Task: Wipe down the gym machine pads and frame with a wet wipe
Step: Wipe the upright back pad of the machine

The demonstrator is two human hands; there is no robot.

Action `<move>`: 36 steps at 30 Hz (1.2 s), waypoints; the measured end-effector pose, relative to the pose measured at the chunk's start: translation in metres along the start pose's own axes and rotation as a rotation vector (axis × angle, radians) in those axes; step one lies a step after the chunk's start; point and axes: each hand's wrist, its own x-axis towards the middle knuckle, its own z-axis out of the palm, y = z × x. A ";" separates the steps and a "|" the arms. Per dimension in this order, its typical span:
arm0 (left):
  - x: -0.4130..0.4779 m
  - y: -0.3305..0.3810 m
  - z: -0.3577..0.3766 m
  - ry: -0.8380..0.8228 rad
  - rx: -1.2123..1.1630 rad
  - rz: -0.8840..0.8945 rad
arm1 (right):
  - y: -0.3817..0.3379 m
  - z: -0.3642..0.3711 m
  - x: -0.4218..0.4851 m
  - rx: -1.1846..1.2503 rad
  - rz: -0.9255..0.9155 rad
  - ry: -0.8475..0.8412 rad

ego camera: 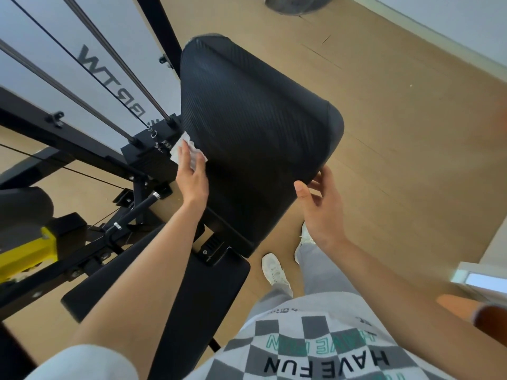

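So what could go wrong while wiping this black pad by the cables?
The left hand presses the white wet wipe at the edge of the black ribbed back pad, close to the metal cable clip; the wipe might snag there.
The right hand grips the pad's other edge; a damp surface could let it slip.

We saw only part of the wet wipe (189, 150) under our left hand (193, 182); the fingers (319, 181) of our right hand (322, 211) lay partly hidden behind the back pad's (255, 127) edge.

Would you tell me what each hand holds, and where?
The right hand grips the back pad by its right edge; left hand presses the wet wipe against its left edge.
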 end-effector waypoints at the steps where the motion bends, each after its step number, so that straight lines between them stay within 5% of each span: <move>1: -0.007 -0.003 0.002 -0.002 -0.012 -0.020 | 0.000 0.000 0.000 0.000 0.000 -0.001; 5: -0.037 0.014 0.018 -0.013 -0.026 0.013 | 0.001 0.000 0.001 0.006 0.004 -0.005; 11: -0.037 0.070 0.032 -0.025 0.055 0.382 | -0.001 -0.003 0.002 0.013 0.009 -0.025; 15: -0.033 0.079 0.034 -0.005 0.080 0.451 | -0.001 -0.005 0.004 0.001 0.015 -0.041; 23: -0.042 0.007 0.015 -0.015 -0.055 0.055 | -0.003 -0.007 0.004 0.009 0.027 -0.058; 27: -0.041 0.014 0.014 -0.002 -0.015 0.009 | -0.002 -0.006 0.004 0.005 0.027 -0.053; 36: -0.048 0.091 0.045 -0.070 0.267 0.612 | -0.002 -0.007 0.003 0.017 0.014 -0.074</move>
